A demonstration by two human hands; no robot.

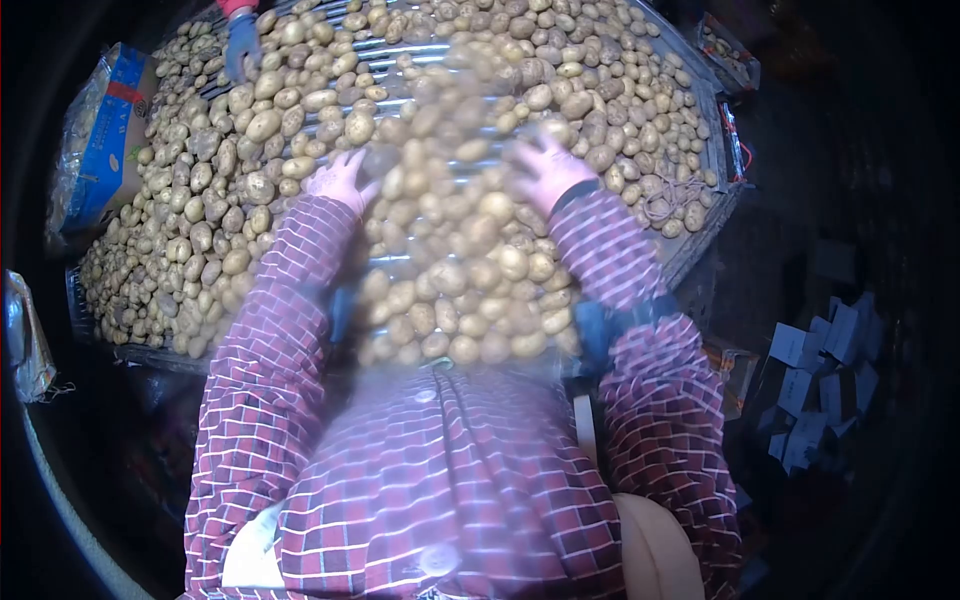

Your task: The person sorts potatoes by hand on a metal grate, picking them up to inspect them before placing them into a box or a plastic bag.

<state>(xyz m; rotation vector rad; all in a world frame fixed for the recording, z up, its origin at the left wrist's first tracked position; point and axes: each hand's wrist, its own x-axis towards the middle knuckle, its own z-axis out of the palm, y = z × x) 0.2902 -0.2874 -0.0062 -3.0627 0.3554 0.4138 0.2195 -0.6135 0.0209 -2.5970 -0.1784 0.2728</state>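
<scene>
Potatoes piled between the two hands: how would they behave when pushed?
The potatoes are rounded and loose, so likely to roll and spill sideways. The table shows ridged bars, which may catch them in grooves. They look firm; a heap is probably heavy against the left hand and right hand.

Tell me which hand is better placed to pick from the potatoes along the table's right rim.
Right, probably. The right hand lies spread on the potatoes on that side, closer to the right rim. The left hand rests farther off, toward the blue box.
</scene>
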